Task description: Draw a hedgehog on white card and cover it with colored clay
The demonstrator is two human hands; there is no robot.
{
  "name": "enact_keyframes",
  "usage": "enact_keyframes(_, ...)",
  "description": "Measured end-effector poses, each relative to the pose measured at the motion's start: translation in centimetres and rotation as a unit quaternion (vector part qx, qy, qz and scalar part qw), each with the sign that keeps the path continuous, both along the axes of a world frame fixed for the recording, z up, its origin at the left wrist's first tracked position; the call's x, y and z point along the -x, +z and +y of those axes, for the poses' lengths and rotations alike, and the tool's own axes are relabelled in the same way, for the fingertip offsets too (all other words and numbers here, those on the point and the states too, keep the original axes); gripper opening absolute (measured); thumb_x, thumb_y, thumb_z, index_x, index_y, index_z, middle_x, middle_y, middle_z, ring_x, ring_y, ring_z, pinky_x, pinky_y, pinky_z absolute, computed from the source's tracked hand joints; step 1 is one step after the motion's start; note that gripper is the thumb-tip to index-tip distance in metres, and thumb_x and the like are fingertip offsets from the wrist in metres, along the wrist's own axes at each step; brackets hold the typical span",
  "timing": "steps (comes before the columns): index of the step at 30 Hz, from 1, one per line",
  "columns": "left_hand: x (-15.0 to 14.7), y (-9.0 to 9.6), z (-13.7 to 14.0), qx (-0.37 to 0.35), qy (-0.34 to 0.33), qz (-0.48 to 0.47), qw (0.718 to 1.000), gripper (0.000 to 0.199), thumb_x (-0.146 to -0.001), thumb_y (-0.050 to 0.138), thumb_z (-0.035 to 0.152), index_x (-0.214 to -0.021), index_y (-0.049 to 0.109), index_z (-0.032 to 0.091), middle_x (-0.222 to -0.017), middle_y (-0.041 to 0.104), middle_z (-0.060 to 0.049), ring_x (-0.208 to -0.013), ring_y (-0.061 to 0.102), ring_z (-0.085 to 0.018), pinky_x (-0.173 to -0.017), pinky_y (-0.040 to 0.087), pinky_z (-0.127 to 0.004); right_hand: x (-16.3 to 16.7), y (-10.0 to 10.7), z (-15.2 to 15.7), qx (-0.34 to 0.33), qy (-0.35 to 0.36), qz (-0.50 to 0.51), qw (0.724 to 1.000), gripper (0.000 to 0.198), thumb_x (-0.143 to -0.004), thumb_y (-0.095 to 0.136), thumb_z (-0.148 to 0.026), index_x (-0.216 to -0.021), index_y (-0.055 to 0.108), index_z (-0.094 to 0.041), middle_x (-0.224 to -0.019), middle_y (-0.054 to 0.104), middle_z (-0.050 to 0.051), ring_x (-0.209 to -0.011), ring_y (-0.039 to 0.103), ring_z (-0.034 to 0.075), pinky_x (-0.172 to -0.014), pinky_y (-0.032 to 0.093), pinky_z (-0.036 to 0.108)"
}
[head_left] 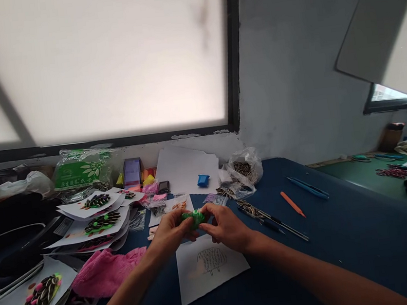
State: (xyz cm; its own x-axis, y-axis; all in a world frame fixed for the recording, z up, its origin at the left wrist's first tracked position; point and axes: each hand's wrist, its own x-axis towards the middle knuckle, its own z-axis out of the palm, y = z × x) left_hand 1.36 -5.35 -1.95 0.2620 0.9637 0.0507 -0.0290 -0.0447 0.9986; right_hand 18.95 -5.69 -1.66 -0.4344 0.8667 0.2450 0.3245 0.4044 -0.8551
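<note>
Between my two hands is a small, shiny green packet [197, 218], crumpled and pinched at both sides. My left hand [175, 226] has its thumb and fingers closed on the packet's left side. My right hand [226, 225] grips the right side, fingertips close to the left ones. Just below them lies a sheet of white paper [200, 285] with a dark pen drawing of a rounded, scale-filled body on two short legs. Behind the hands is another paper [188, 204] with small orange pieces on it.
Striped sunflower seeds [250, 208], tweezers [289, 228], an orange pen [292, 204] and blue tweezers [308, 188] lie to the right. A seed bag [249, 167] and blue packet [203, 180] stand behind. Seed-covered papers [103, 225] and a pink cloth [105, 274] are left.
</note>
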Motion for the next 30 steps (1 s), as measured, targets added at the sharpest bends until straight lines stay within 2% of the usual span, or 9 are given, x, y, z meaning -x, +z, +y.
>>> enact_keyframes(4, 0.5, 1.0, -0.3, 0.006, -0.007, -0.017, 1.0, 0.06, -0.057, 0.084, 0.047, -0.105, 0.063, 0.018, -0.081, 0.073, -0.002, -0.066, 0.071, -0.018, -0.071, 0.059, -0.035, -0.2, 0.1, 0.2, -0.015, -0.021, 0.007, 1.0, 0.011, -0.083, 0.066, -0.024, -0.091, 0.063, -0.016, -0.08, 0.064, 0.001, -0.047, 0.056, 0.008, -0.044, 0.045, 0.02)
enact_keyframes(9, 0.7, 1.0, -0.2, 0.009, 0.004, -0.032, 0.999, 0.051, -0.057, 0.084, 0.041, -0.098, 0.069, 0.015, -0.092, 0.075, -0.007, -0.08, 0.072, -0.023, -0.081, 0.057, -0.039, -0.1, 0.2, 0.1, -0.037, -0.057, 0.013, 0.998, 0.012, -0.081, 0.068, -0.024, -0.092, 0.067, -0.017, -0.084, 0.066, 0.004, -0.053, 0.058, 0.011, -0.046, 0.045, 0.022)
enact_keyframes(12, 0.7, 0.9, -0.1, 0.009, 0.006, -0.029, 1.0, 0.045, -0.057, 0.086, 0.042, -0.088, 0.069, 0.014, -0.084, 0.075, -0.006, -0.075, 0.072, -0.022, -0.078, 0.058, -0.038, 0.1, 0.2, -0.2, -0.049, -0.07, 0.016, 0.996, 0.01, -0.081, 0.068, -0.022, -0.09, 0.068, -0.018, -0.088, 0.068, 0.005, -0.054, 0.058, 0.012, -0.047, 0.044, 0.023)
enact_keyframes(16, 0.5, 0.7, -0.1, -0.002, 0.02, -0.029, 0.999, 0.044, -0.055, 0.086, 0.049, -0.074, 0.066, 0.015, -0.071, 0.072, -0.001, -0.063, 0.069, -0.017, -0.067, 0.058, -0.031, 0.4, 0.2, -0.7, -0.052, -0.058, 0.016, 0.997, 0.013, -0.082, 0.066, -0.021, -0.094, 0.072, -0.022, -0.087, 0.07, 0.003, -0.053, 0.059, 0.012, -0.049, 0.045, 0.023)
enact_keyframes(19, 0.2, 0.5, -0.3, -0.012, 0.028, -0.032, 0.999, 0.046, -0.054, 0.087, 0.051, -0.075, 0.065, 0.016, -0.069, 0.071, 0.0, -0.06, 0.068, -0.016, -0.062, 0.058, -0.028, 0.6, 0.2, -0.9, -0.029, -0.039, 0.028, 0.998, 0.013, -0.083, 0.063, -0.019, -0.091, 0.072, -0.021, -0.084, 0.069, 0.002, -0.051, 0.058, 0.011, -0.049, 0.045, 0.023)
enact_keyframes(24, 0.0, 0.5, -0.4, -0.012, 0.023, -0.028, 0.999, 0.049, -0.051, 0.089, 0.051, -0.07, 0.062, 0.015, -0.057, 0.068, 0.002, -0.048, 0.065, -0.014, -0.05, 0.055, -0.024, 0.7, 0.3, -0.9, 0.004, -0.038, 0.054, 0.998, 0.005, -0.073, 0.065, -0.014, -0.077, 0.066, -0.018, -0.072, 0.062, 0.0, -0.05, 0.054, 0.01, -0.046, 0.04, 0.021)
enact_keyframes(30, 1.2, 0.6, 0.2, 0.003, 0.031, -0.032, 0.999, 0.047, -0.059, 0.086, 0.051, -0.08, 0.064, 0.015, -0.068, 0.071, 0.001, -0.055, 0.069, -0.015, -0.056, 0.058, -0.026, 0.6, 0.7, -0.3, 0.084, -0.042, 0.115, 0.989, 0.01, -0.076, 0.059, -0.027, -0.08, 0.056, -0.019, -0.072, 0.058, -0.002, -0.048, 0.057, 0.01, -0.042, 0.042, 0.02)
